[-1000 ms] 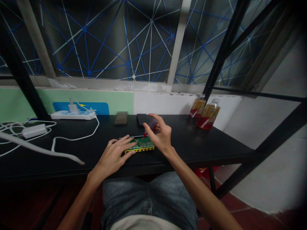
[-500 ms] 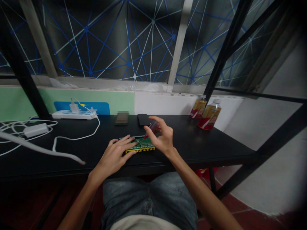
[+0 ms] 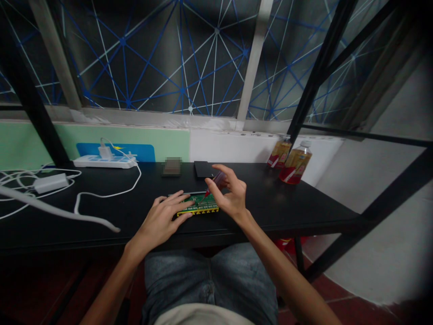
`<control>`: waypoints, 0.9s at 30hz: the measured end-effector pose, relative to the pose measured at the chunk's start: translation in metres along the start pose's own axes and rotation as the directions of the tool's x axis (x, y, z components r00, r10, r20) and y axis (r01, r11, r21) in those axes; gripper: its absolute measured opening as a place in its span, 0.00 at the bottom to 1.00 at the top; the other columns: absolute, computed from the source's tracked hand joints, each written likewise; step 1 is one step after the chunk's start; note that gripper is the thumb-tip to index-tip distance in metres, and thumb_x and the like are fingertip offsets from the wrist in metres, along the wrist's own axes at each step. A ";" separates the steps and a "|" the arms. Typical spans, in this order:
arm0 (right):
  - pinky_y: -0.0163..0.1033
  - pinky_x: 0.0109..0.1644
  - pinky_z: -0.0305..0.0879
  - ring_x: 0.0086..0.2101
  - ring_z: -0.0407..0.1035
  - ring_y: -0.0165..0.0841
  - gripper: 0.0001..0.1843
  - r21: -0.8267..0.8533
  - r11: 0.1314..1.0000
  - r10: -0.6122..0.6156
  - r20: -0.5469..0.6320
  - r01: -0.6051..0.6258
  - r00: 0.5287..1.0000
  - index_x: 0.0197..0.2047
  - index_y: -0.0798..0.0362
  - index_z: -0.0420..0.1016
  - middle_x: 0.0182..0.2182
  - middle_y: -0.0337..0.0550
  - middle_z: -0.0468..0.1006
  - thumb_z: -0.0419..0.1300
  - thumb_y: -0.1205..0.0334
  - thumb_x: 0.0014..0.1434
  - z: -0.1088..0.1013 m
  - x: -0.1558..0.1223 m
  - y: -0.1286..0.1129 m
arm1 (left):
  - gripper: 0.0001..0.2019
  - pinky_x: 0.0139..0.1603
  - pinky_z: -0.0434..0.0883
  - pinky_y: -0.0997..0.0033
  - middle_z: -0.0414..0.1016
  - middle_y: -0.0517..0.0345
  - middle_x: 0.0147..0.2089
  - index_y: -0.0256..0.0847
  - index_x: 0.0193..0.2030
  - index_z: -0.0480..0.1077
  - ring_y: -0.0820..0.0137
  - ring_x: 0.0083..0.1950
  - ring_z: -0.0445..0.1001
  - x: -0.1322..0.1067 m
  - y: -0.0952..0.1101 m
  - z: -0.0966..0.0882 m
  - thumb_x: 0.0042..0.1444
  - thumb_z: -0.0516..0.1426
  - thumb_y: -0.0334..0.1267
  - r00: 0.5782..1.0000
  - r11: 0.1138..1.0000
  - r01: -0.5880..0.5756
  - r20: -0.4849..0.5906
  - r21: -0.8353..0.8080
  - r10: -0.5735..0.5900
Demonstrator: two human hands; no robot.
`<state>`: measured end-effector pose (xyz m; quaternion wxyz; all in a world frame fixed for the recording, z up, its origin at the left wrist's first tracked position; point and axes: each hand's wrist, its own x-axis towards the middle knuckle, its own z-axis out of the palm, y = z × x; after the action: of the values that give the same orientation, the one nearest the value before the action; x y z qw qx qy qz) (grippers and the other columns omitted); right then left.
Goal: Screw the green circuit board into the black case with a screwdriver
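A green circuit board (image 3: 206,203) with a yellow-and-black striped front edge lies on the black table. My left hand (image 3: 165,214) rests over its left end, fingers spread across the top and thumb along the front edge, holding the board against the table. Between the thumb and fingers of my right hand (image 3: 232,194) is a slim translucent syringe (image 3: 219,178) with a red tip section. It slants down to the left, its thin point over the board; whether the point touches the surface I cannot tell. Part of the syringe is hidden by my fingers.
Behind the board lie a dark flat box (image 3: 202,169) and a blurred-out small object (image 3: 172,167). A white power strip (image 3: 104,162), adapter (image 3: 50,183) and loose cables occupy the left. Two drink bottles (image 3: 296,164) stand at the back right, near a black frame post.
My right hand has shifted slightly to the right with the syringe, and its tip has moved a little along the board. My left hand and the board look unchanged.
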<state>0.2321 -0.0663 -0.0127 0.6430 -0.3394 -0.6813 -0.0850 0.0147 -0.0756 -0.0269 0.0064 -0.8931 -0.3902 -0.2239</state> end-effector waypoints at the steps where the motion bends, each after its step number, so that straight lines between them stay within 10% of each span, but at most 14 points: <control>1: 0.32 0.25 0.66 0.20 0.65 0.25 0.18 -0.004 1.000 -0.007 -0.001 0.007 1.000 0.53 0.52 0.70 0.25 0.34 0.73 0.62 0.60 0.59 0.000 0.000 0.000 | 0.17 0.62 0.61 0.51 0.68 0.55 0.66 0.51 0.59 0.71 0.57 0.69 0.61 0.000 0.000 0.000 0.65 0.54 0.45 1.000 1.000 0.002 0.002 0.000 -0.002; 27: 0.36 0.36 0.70 0.28 0.72 0.30 0.20 -0.072 0.977 -0.177 0.239 0.199 0.955 0.60 0.56 0.65 0.35 0.45 0.79 0.53 0.60 0.65 0.004 0.016 -0.016 | 0.17 0.61 0.61 0.53 0.67 0.56 0.66 0.52 0.59 0.71 0.58 0.69 0.60 -0.001 -0.001 0.001 0.66 0.53 0.46 1.000 1.000 -0.016 -0.005 0.012 0.016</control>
<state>0.2205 -0.0699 0.0069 0.5312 -0.3110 -0.7759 -0.1380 0.0138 -0.0759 -0.0279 0.0146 -0.8955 -0.3844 -0.2239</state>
